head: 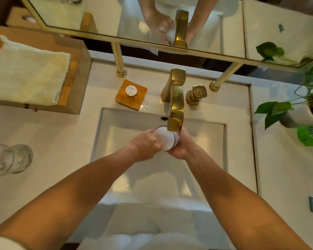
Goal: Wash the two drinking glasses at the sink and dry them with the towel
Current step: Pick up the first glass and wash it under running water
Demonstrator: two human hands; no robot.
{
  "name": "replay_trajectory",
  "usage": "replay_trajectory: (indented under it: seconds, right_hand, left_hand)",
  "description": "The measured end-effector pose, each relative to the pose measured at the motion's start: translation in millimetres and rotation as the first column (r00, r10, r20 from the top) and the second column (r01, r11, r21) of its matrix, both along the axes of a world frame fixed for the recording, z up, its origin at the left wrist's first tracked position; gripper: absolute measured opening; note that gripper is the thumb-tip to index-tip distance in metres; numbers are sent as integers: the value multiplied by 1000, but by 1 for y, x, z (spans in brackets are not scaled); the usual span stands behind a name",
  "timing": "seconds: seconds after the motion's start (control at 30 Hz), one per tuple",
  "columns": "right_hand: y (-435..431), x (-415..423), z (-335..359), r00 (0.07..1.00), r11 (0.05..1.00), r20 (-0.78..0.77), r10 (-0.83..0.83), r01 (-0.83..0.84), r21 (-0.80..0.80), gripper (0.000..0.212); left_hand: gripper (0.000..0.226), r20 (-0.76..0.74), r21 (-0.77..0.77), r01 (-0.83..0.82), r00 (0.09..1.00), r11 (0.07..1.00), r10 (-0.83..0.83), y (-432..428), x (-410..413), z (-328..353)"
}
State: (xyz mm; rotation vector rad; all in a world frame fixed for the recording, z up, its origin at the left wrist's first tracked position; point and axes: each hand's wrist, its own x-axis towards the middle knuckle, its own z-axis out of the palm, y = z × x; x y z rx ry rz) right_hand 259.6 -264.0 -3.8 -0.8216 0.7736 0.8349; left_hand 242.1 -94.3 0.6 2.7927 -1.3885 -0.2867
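You had both hands wrapped round the soapy glass (165, 139), just under the gold faucet (175, 105) and over the sink (98, 134). Your lathered left hand (145, 144) and your right hand (183, 147) each had a curled grip on it. I judged the suds made that hold slippery: a slip could have dropped it into the basin or knocked its rim on the spout. The second glass (13, 159) stood well apart on the pale counter (61, 138). The towel (25, 76) lay folded on a wooden box (79, 78), below a mirror (260, 24).
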Motion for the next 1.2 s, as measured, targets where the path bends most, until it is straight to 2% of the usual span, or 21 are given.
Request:
replay_trajectory:
  seconds: [0.07, 0.13, 0.17, 0.2, 0.23, 0.27, 0.3, 0.33, 0.47, 0.6, 0.73, 0.8, 0.87, 0.93, 1.0, 1.03, 1.07, 1.1, 1.13, 1.17, 1.2]
  right_hand:
    - [-3, 5, -5, 999, 999, -2, 34, -34, -37, 61]
    - [-6, 7, -10, 999, 997, -8, 45, -45, -66, 58]
    - [-8, 7, -12, 999, 997, -13, 51, -52, -61, 55]
    - [-8, 8, -13, 999, 997, -17, 51, -52, -64, 51]
    - [-9, 8, -14, 998, 996, -16, 54, -55, -64, 48]
    - [-10, 9, -16, 998, 996, -21, 65, -66, -63, 47]
    - [-10, 10, -18, 997, 995, -20, 76, -77, -60, 52]
    - [-9, 10, -19, 996, 995, -19, 87, -88, -55, 59]
    - [-5, 11, -21, 996, 995, -7, 86, -86, -54, 50]
    - [-4, 9, -19, 998, 998, 11, 62, -62, -16, 52]
    - [-2, 5, -9, 998, 998, 21, 59, -59, -20, 51]
    - [-1, 3, -6, 999, 999, 31, 44, -44, -14, 50]
    - [-2, 2, -6, 999, 1000, 44, 9, -8, -21, 47]
    - [-3, 3, -3, 997, 998, 63, -42, 44, -38, 43]
    - [-3, 4, -3, 989, 994, 118, -89, 96, -49, 43]
    - [-4, 6, -2, 981, 991, 159, -113, 123, -54, 44]
    - [-3, 7, -2, 970, 984, 191, -151, 166, -67, 45]
    - [-3, 9, -2, 957, 968, 212, -199, 225, -108, 47]
    - [-3, 10, -2, 942, 940, 232, -241, 286, -187, 46]
    - [-4, 9, 0, 928, 902, 260, -266, 335, -274, 39]
    - [-5, 8, 3, 921, 866, 294, -255, 352, -354, 27]
  left_hand:
    - [47, -41, 80, -85, 995, 993, 88, -2, -1, -6]
    - [28, -115, 121, -206, 969, 971, 220, -7, 0, 7]
    - [23, -144, 141, -198, 965, 970, 218, -10, 1, 4]
    - [23, -138, 135, -208, 964, 969, 226, -13, 2, 1]
    - [24, -226, 156, -210, 944, 965, 242, -16, 1, 5]
    - [26, -225, 153, -215, 943, 965, 246, -19, 0, 5]
    - [28, -109, 128, -157, 979, 979, 171, -19, 0, 1]
    - [29, -55, 115, -136, 988, 984, 143, -18, -1, -2]
    - [33, -49, 148, -62, 996, 987, 70, -15, -1, 6]
    - [41, 24, -7, -111, 994, 994, 111, -19, -4, 27]
    - [41, 99, -6, -138, 985, 990, 138, -15, -12, 6]
    - [43, 45, 28, -202, 979, 979, 200, -11, -11, -16]
    - [39, -143, -33, -361, 924, 932, 353, -18, -14, -14]
    - [30, -367, -181, -626, 758, 758, 539, -36, -20, 5]
    - [30, -551, -302, -770, 622, 562, 556, -57, -27, 27]
    - [31, -647, -314, -842, 528, 439, 550, -64, -30, 35]
    - [30, -739, -306, -912, 408, 273, 536, -68, -33, 40]
    - [30, -846, -248, -966, 250, 68, 472, -68, -35, 43]
    - [30, -945, -133, -978, 76, -160, 317, -66, -36, 43]
    - [27, -994, 62, -930, -91, -363, 64, -62, -37, 41]
    - [20, -948, 302, -831, -209, -467, -242, -56, -35, 38]
